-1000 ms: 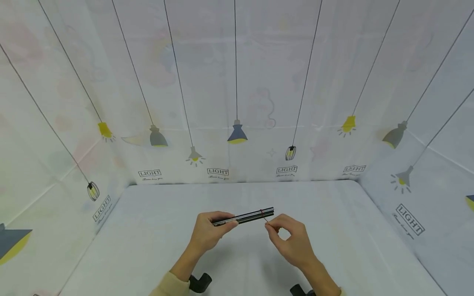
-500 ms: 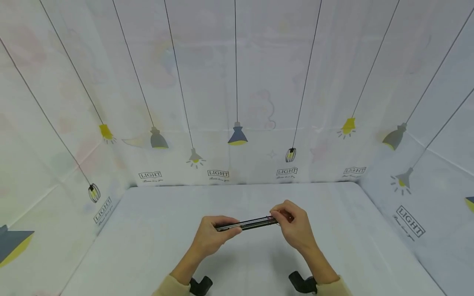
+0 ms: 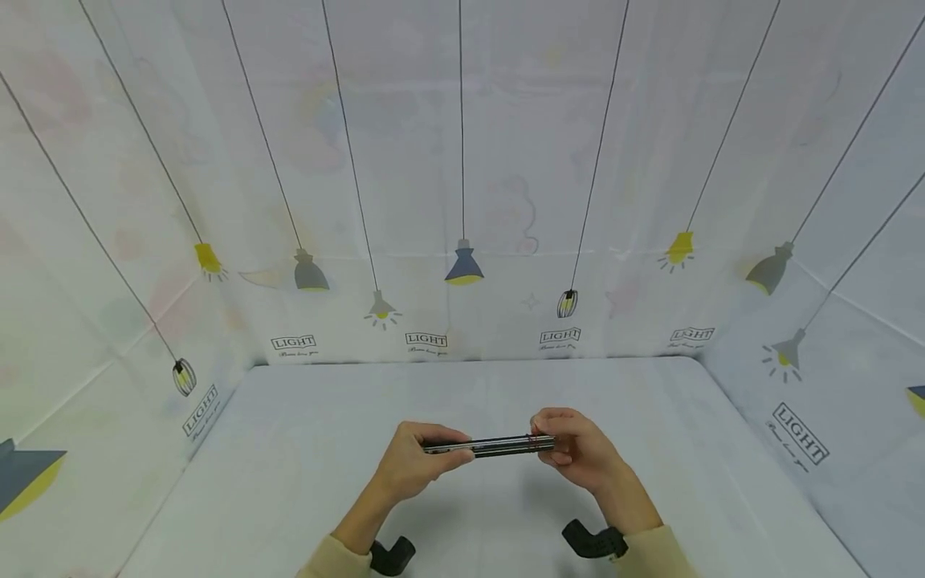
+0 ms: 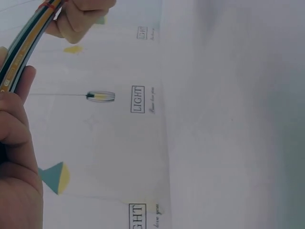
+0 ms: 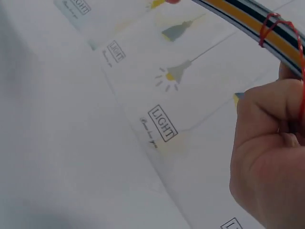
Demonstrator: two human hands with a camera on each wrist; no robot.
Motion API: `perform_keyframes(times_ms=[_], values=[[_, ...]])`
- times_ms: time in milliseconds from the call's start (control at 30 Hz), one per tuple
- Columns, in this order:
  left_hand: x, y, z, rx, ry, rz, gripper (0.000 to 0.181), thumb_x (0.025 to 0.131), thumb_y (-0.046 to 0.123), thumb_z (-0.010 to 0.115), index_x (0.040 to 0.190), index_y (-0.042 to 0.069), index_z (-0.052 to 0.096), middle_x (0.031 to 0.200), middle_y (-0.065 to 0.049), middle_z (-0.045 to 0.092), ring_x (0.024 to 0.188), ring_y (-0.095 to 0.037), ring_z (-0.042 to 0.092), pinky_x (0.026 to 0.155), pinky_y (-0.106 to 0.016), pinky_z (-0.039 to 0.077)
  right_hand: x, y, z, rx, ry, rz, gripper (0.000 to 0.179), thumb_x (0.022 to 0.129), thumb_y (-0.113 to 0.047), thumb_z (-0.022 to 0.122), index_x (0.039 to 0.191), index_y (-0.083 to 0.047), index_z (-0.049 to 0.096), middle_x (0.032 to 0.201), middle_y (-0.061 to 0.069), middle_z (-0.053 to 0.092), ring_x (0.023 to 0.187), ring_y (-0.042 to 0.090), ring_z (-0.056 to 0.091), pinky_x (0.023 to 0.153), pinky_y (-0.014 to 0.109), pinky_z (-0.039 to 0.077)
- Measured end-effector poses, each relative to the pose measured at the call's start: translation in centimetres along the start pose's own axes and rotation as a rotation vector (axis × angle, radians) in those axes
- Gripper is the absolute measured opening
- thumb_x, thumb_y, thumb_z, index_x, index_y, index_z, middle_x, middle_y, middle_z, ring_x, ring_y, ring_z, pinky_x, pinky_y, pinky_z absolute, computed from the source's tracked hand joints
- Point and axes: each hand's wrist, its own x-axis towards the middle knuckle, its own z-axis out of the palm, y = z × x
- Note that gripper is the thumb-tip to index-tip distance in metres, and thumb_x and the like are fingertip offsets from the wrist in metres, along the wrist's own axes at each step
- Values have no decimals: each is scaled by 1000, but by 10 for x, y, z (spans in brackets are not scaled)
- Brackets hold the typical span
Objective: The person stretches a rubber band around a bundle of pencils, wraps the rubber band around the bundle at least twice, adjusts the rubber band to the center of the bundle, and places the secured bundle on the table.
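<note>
My left hand (image 3: 409, 467) grips one end of a bundle of pencils (image 3: 500, 447) between thumb and fingers, held level above the table. The pencils are dark, silver and yellow-orange; printing shows on one pencil (image 4: 21, 55) in the left wrist view. Around the other end is looped a thin red rubber band (image 5: 263, 36). My right hand (image 3: 588, 456) is at that end, its fingers curled, pinching the band. In the right wrist view a red strand runs from the loop down to the fingers, and the fingertips are partly hidden.
A white table (image 3: 325, 401) lies below, with a cloth wall (image 3: 506, 201) printed with lamps behind it and at both sides. Black wrist mounts (image 3: 592, 539) sit beside the forearms.
My right hand has gone from pulling the strand out below the bundle, up over the end, to the far right end. The pencils have tilted nearer level; my left hand keeps its grip.
</note>
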Motion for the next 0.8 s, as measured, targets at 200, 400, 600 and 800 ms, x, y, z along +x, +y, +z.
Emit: perform_keyframes(times_ms=[200,400,600,800], values=[[0,0,2,-65,-23,50,22,87,12,82,103,-2,78,80,-12,73,48,-7,45,43,-20,36,4,18,5,266,-146,-18,48,104,1,22,100,-2,70,86,-2,63,59,7,42,59,16,43],[0,-3,2,-98,-25,59,22,87,11,82,103,-3,78,75,-9,71,47,-7,45,43,-21,36,5,29,15,294,-191,-46,45,108,-1,23,106,-2,68,96,1,61,73,9,56,69,20,46],[1,-5,-2,-92,-25,45,19,88,11,81,104,0,79,74,-3,70,46,-9,45,42,-22,37,2,28,15,260,-69,-42,47,110,-1,23,104,-1,69,103,3,64,87,12,61,79,25,50],[1,-2,-6,-61,-31,28,22,88,13,82,104,0,79,83,-10,73,49,-9,47,44,-22,38,-5,24,13,203,154,8,41,107,5,34,99,-5,73,103,2,63,94,14,56,84,28,53]])
